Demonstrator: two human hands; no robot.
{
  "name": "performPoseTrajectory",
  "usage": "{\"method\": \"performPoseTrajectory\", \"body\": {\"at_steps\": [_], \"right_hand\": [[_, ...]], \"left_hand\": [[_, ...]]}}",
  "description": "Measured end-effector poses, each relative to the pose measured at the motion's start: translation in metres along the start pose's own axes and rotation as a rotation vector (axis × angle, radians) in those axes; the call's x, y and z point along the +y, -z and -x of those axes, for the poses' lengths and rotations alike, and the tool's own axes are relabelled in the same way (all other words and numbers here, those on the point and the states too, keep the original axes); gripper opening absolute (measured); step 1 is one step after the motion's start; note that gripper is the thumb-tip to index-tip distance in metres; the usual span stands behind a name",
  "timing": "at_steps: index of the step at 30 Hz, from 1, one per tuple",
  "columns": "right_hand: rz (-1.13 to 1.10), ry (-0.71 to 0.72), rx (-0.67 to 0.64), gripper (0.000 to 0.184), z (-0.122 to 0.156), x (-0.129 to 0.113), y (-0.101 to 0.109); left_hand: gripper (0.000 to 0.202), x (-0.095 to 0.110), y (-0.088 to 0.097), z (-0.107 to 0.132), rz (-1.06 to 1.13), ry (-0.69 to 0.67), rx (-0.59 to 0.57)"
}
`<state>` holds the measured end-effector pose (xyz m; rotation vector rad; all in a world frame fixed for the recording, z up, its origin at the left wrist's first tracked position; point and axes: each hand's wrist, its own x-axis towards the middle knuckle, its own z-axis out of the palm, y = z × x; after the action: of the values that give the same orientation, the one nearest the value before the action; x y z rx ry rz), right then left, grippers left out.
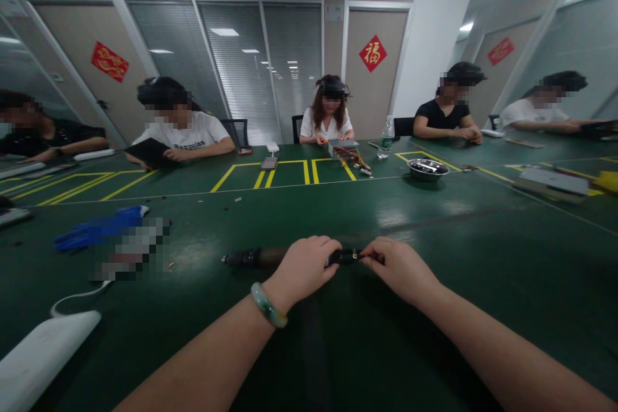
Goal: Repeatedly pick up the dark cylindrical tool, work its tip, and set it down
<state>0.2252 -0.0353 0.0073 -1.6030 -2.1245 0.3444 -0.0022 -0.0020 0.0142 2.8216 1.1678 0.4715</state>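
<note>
My left hand (305, 266) is closed round a dark, rod-shaped tool (253, 257) that lies across the green table (434, 238) in front of me. Its handle sticks out to the left of my fist. My right hand (400, 267) pinches the tool's small tip end (351, 255), fingers pressed together. The two hands almost touch at the middle. A pale green bangle (267, 306) sits on my left wrist. What the tip carries is too small to make out.
Blue gloves (99, 229) lie at the left, a white box with cable (41, 351) at the near left. A metal bowl (427, 168), a water bottle (385, 137) and a wired metal box (344, 148) stand farther off. Several people sit around the table's far side.
</note>
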Motion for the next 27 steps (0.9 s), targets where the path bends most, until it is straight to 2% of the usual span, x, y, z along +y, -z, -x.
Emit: {"method": "performPoseTrajectory", "body": {"at_steps": [5,11,21,27], "right_hand": [[0.112,0.102,0.031,0.014,-0.004,-0.003,-0.01],[0.207,0.182,0.078,0.014,-0.01,-0.003,-0.017],[0.198,0.223,0.067,0.014,-0.009,0.0,-0.019],[0.174,0.233,0.079,0.014,-0.009,0.002,-0.021]], "left_hand": [[0.017,0.002,-0.004,-0.003,-0.021,0.01,0.015],[0.014,0.002,-0.007,-0.004,0.003,-0.053,0.08],[0.019,0.003,-0.009,-0.006,0.011,0.032,0.053],[0.015,0.002,-0.01,-0.007,0.021,0.024,0.057]]}}
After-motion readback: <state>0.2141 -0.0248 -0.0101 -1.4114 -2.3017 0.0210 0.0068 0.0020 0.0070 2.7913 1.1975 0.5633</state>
